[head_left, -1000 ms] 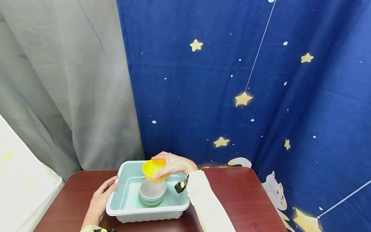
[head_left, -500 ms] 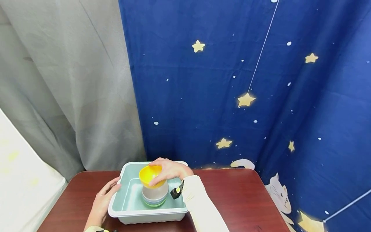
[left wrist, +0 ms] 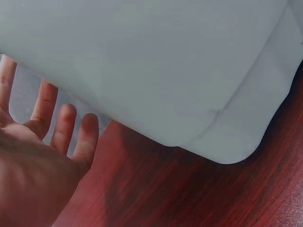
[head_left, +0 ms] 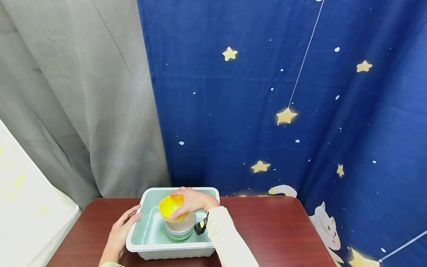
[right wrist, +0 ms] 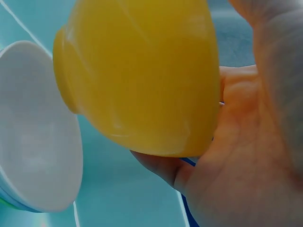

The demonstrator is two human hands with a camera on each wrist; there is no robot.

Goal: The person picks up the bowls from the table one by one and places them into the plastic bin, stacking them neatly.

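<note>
My right hand (head_left: pixel 193 202) holds a yellow bowl (head_left: pixel 170 208) by its rim, fingers on the far side and thumb on the near side. The bowl is tilted over a stack of bowls inside a pale green basin (head_left: pixel 166 247). On top of that stack sits a white bowl (head_left: pixel 187 223), with a light blue and a green bowl under it. In the right wrist view, the yellow bowl's foot (right wrist: pixel 64 71) is close beside the white bowl (right wrist: pixel 40 127). At the basin's left side, my left hand (head_left: pixel 121 230) touches the rim with fingers extended; the left wrist view shows the fingertips (left wrist: pixel 90 123) against it.
The basin stands on a dark red wooden table (head_left: pixel 267 230). Behind the table hang a grey curtain (head_left: pixel 123 148) and a blue star-patterned curtain (head_left: pixel 233 129). White cloth (head_left: pixel 30 207) lies at the left.
My right hand has brought the yellow bowl lower, toward me and slightly left over the stack. My left hand has stayed at the basin's rim. The head view has shifted slightly.
</note>
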